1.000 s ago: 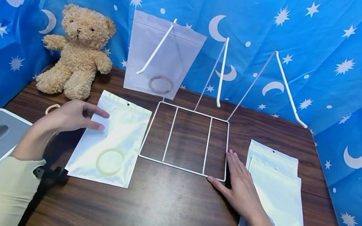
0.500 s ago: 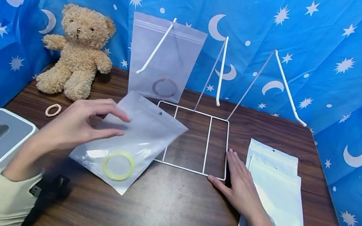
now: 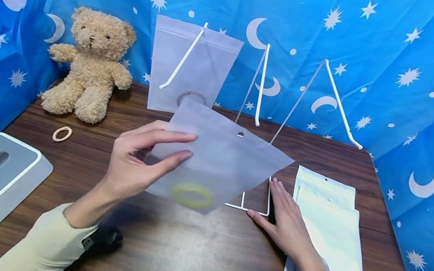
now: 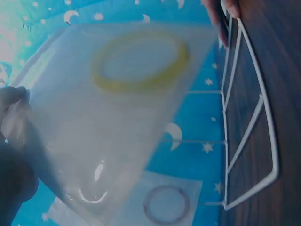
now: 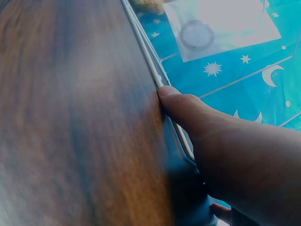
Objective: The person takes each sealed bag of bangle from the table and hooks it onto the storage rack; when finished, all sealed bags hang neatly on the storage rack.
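Note:
My left hand [image 3: 130, 159] pinches the left edge of a frosted zip bag [image 3: 222, 156] between thumb and fingers. The bag hangs tilted above the table; a yellow ring [image 4: 124, 87] lies inside it, and a small hole shows near its top. Behind it stands a white wire display rack [image 3: 260, 99] with three long hooks. My right hand [image 3: 288, 223] rests at the front right corner of the rack's base, thumb against the front wire [image 5: 153, 70] and fingers along the side. Another bag [image 3: 216, 65], with a brownish ring inside, hangs on the rack's left hook.
Flat silvery bags [image 3: 333, 243] lie on the right, partly under my right forearm. A teddy bear [image 3: 92, 65] sits at the back left. Nearer are a beige ring [image 3: 61, 140] and a grey-topped tissue box [image 3: 10, 196]. A blue patterned curtain [image 3: 401, 105] encloses the table.
My left hand has picked the bag with the yellow ring up off the table and carried it rightward, over the rack base, tilting it. My right hand has stayed at the base corner.

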Demonstrator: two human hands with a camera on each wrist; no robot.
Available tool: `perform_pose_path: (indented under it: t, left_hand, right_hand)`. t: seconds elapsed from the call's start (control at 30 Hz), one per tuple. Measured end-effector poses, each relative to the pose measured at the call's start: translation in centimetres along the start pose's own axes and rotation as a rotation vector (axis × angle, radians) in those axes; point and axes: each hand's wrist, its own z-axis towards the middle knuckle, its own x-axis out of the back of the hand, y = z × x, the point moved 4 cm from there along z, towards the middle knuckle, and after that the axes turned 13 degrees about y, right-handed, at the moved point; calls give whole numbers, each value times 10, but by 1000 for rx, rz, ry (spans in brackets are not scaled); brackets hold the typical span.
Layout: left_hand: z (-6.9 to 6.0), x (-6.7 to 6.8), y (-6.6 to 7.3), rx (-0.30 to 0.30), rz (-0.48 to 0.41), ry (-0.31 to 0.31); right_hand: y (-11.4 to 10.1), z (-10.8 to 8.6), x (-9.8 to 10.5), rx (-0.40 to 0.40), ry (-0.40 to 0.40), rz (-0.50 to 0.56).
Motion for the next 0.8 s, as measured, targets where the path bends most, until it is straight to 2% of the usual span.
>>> perform_pose_path:
  t: [0.13, 0.23, 0.43, 0.67, 0.8]
  left_hand:
    - [3, -9, -4, 12, -8, 4]
    - [4, -12, -7, 17, -8, 13]
    - [7, -13, -12, 27, 14, 23]
    - [6, -13, -19, 63, 23, 20]
    - [6, -14, -28, 64, 36, 31]
  right_hand:
    - [1, -1, 0, -27, -25, 1]
    - [1, -1, 0, -19, -17, 3]
    - [-1, 1, 1, 14, 17, -2]
    - [0, 0, 0, -3, -4, 1]
    - [0, 0, -1, -2, 2, 0]
